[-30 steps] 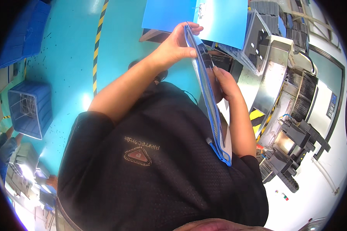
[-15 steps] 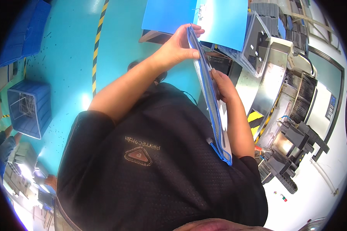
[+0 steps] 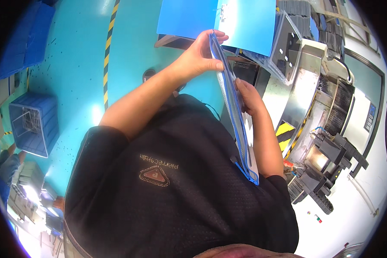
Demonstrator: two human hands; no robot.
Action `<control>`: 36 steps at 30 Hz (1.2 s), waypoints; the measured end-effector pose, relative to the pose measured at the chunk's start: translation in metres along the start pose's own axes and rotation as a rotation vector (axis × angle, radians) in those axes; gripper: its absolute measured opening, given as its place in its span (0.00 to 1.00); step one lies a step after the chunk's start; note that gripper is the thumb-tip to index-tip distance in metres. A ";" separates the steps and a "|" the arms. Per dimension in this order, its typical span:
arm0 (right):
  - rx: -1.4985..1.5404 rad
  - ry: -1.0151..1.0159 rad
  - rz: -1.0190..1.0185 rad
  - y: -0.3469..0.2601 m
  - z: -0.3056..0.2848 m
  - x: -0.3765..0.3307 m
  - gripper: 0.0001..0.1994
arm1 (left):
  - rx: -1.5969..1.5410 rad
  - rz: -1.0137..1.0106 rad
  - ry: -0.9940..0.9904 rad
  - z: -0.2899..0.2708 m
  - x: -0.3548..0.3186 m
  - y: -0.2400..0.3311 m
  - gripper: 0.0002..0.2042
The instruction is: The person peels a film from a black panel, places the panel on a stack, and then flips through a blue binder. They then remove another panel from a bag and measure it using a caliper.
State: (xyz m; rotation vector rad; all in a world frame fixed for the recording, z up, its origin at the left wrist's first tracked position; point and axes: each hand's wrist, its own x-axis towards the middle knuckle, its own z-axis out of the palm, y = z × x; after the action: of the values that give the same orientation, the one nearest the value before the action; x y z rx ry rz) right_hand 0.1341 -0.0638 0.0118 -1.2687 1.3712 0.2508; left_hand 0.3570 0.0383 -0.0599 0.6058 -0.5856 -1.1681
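A slim zip document pouch (image 3: 233,101) with blue edging and mesh-like sides is held nearly edge-on in front of me, white paper showing along its right side. My left hand (image 3: 201,56) is closed round its far end, thumb on the left side and fingertips over the top. Midway along the right side, my right hand (image 3: 250,98) grips it with the thumb near the edge; its other fingers are mostly hidden. The blue zip end (image 3: 245,172) of the pouch hangs close to my dark shirt. Beyond my left hand lies an open blue folder (image 3: 187,17).
To the right of the folder stand a clear-edged bin (image 3: 288,51) and stacked grey parts (image 3: 294,21). A machine (image 3: 318,167) with black fittings fills the right. On the left are a blue crate (image 3: 34,122) and a striped floor line (image 3: 108,56).
Both hands keep their hold on the pouch. My left hand and the pouch's far end have dropped very slightly in the picture; little else differs.
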 end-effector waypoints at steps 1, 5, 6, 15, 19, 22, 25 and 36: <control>0.007 0.024 -0.009 0.003 -0.001 0.000 0.23 | -0.003 -0.009 -0.006 0.000 0.001 -0.001 0.50; 0.038 0.003 -0.002 0.020 -0.006 -0.003 0.22 | -0.044 -0.094 -0.022 0.006 0.001 -0.008 0.52; 0.063 -0.024 -0.009 0.025 -0.008 -0.003 0.21 | -0.039 -0.116 -0.023 0.008 0.002 -0.009 0.52; 0.324 0.057 -0.055 0.098 -0.031 -0.038 0.24 | -0.033 -0.186 -0.224 0.059 0.017 -0.046 0.52; 0.137 0.229 -0.179 0.146 -0.031 -0.079 0.24 | 0.255 -0.098 -0.433 0.098 0.011 -0.065 0.49; 0.155 0.330 -0.174 0.187 -0.032 -0.120 0.32 | 0.207 -0.245 -0.622 0.153 -0.005 -0.070 0.53; 0.498 0.417 -0.149 0.244 -0.029 -0.162 0.37 | 0.085 -0.653 -0.698 0.213 -0.030 -0.077 0.54; 0.628 0.555 -0.047 0.553 0.052 -0.295 0.37 | 0.089 -1.317 -0.676 0.363 -0.254 -0.223 0.27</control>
State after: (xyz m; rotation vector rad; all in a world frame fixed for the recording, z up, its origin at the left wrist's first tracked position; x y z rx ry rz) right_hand -0.3442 0.3405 -0.0486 -0.8549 1.6975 -0.5714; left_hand -0.1157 0.1717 0.0109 0.6688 -0.8219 -2.6579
